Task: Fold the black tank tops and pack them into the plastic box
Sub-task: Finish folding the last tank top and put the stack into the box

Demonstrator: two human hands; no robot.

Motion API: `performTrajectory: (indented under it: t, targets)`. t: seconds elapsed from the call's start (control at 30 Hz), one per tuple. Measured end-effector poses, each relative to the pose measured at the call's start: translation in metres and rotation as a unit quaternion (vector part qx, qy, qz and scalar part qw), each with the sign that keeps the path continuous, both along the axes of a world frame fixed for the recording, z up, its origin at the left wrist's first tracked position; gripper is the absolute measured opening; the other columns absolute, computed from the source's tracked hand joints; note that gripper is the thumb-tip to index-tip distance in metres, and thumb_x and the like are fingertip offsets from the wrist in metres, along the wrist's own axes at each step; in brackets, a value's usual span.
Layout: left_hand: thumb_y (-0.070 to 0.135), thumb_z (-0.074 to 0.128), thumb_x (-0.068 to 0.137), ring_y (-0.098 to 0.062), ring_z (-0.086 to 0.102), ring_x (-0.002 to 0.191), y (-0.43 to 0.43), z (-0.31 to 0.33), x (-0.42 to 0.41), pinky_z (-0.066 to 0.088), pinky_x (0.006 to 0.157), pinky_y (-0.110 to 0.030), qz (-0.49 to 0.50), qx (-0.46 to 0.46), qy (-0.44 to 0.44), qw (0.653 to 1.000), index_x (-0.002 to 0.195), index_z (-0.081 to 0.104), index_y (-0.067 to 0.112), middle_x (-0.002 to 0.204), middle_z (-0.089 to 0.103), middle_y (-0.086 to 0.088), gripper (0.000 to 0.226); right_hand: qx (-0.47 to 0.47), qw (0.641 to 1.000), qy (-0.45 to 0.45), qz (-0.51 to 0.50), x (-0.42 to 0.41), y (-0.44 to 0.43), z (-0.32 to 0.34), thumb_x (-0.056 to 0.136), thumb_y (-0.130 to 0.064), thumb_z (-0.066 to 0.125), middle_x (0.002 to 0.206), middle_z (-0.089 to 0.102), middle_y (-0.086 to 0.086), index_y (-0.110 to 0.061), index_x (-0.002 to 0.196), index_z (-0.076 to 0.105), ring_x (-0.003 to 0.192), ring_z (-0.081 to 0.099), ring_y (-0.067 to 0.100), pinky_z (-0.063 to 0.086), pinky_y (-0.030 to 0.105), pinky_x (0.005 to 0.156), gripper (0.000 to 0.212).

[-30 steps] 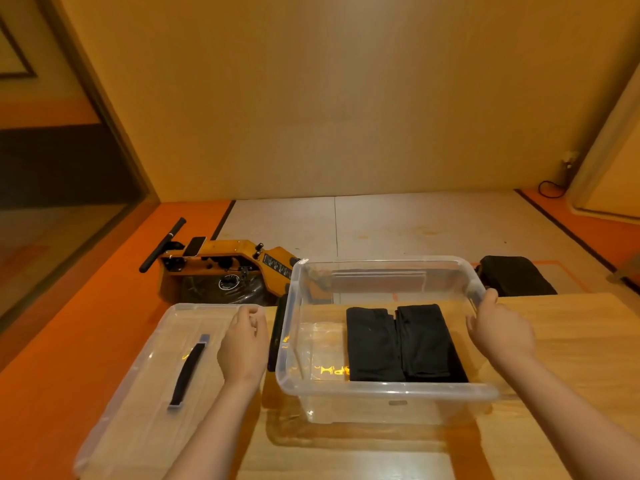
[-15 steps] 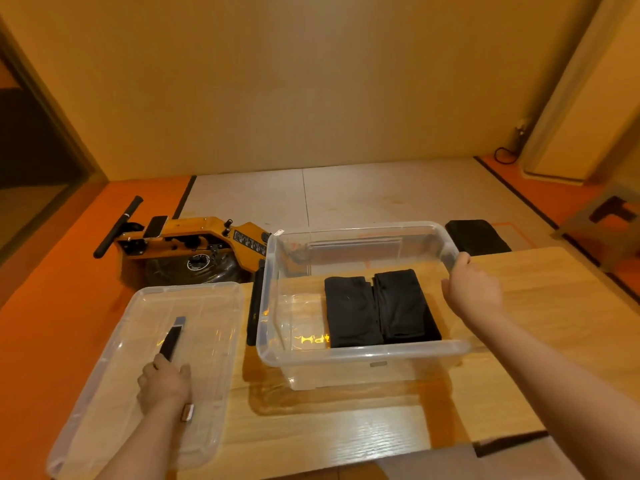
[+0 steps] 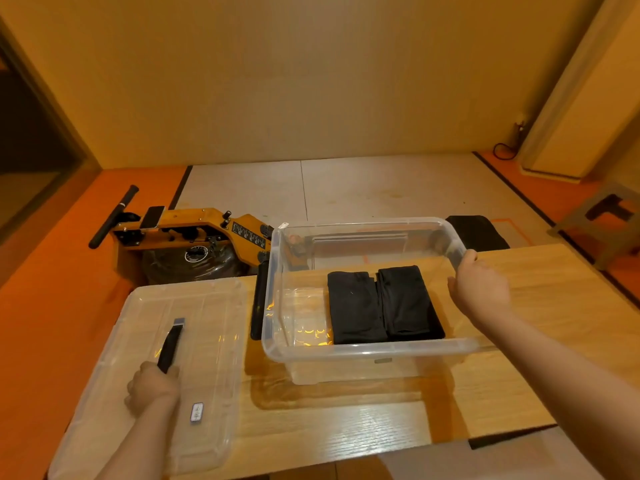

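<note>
Gripping the clear plastic lid's black handle with your left hand, right hand clasping the transparent box's rim; lifted off-centre, the lid could tilt.

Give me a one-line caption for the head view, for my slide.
Folded black tank tops in the plastic box; right hand holds its rim, left hand grips the lid handle.
</note>
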State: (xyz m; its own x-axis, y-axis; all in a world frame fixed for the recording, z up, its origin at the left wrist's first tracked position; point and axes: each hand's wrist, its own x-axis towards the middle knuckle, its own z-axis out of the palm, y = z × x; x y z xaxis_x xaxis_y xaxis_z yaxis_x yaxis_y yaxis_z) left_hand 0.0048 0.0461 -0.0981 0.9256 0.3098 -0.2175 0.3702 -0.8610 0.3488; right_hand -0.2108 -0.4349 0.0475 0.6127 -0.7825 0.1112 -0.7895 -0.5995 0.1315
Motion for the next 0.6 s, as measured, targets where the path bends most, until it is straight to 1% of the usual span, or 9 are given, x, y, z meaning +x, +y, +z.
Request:
performTrajectory:
  t: [0.13,0.23,0.3,0.37,0.43,0.5,0.6]
  targets:
    - [0.025,0.059,0.094,-0.046,0.055,0.094,-0.002,0.015,0.01,0.044,0.088,-0.052,0.008,-0.01,-0.066,0.998,0.098,0.056,-0.003,0.097,0.06,-0.03,0.029,-0.012,1.0,0.018,-0.002,0.0,-0.001,-0.001,0.098,-0.025,0.049,0.094,0.064,0.009,-0.003,0.131,0.035,0.063,0.061,0.017,0.035,0.023,0.04,0.042]
    - [0.025,0.055,0.096,-0.05,0.052,0.103,-0.014,0.05,0.027,0.039,0.092,-0.055,0.007,-0.038,-0.135,0.99,0.104,0.054,-0.008,0.107,0.058,-0.034,0.034,-0.005,1.0,0.028,-0.007,0.0,-0.001,0.0,0.097,-0.025,0.051,0.095,0.064,0.01,-0.004,0.131,0.034,0.064,0.061,0.018,0.034,0.023,0.04,0.044]
    - [0.027,0.052,0.098,-0.051,0.051,0.106,-0.026,0.08,0.038,0.039,0.093,-0.058,-0.018,-0.062,-0.187,0.98,0.112,0.053,-0.008,0.114,0.056,-0.032,0.038,0.001,1.0,0.025,-0.006,0.001,-0.001,-0.001,0.097,-0.025,0.051,0.095,0.064,0.01,-0.003,0.131,0.034,0.065,0.062,0.018,0.037,0.024,0.041,0.044]
    - [0.029,0.051,0.099,-0.049,0.051,0.109,-0.039,0.109,0.047,0.04,0.095,-0.058,-0.055,-0.092,-0.226,0.968,0.118,0.053,-0.005,0.118,0.055,-0.029,0.04,0.012,1.0,0.017,-0.004,0.0,-0.002,0.0,0.097,-0.026,0.05,0.095,0.064,0.01,-0.003,0.13,0.035,0.066,0.063,0.019,0.041,0.025,0.043,0.043]
    - [0.032,0.051,0.098,-0.045,0.051,0.107,-0.054,0.137,0.055,0.041,0.093,-0.056,-0.097,-0.108,-0.26,0.955,0.12,0.055,0.0,0.116,0.056,-0.026,0.038,0.024,1.0,-0.003,0.002,-0.002,-0.002,0.001,0.097,-0.031,0.05,0.091,0.064,0.01,-0.003,0.127,0.037,0.064,0.062,0.019,0.044,0.026,0.044,0.043]
    - [0.032,0.051,0.099,-0.04,0.05,0.106,-0.073,0.164,0.055,0.041,0.093,-0.055,-0.157,-0.113,-0.288,0.938,0.118,0.057,0.005,0.112,0.057,-0.02,0.034,0.034,0.999,-0.024,0.011,-0.004,0.0,0.003,0.098,-0.039,0.048,0.085,0.061,0.008,-0.004,0.123,0.038,0.062,0.059,0.019,0.043,0.027,0.044,0.044]
    - [0.032,0.051,0.099,-0.033,0.047,0.107,-0.109,0.198,0.043,0.036,0.095,-0.049,-0.273,-0.11,-0.311,0.904,0.118,0.059,0.011,0.108,0.057,-0.012,0.029,0.051,0.996,-0.073,0.021,-0.006,0.001,0.004,0.1,-0.044,0.039,0.078,0.055,0.005,-0.006,0.12,0.04,0.059,0.054,0.018,0.038,0.028,0.044,0.043]
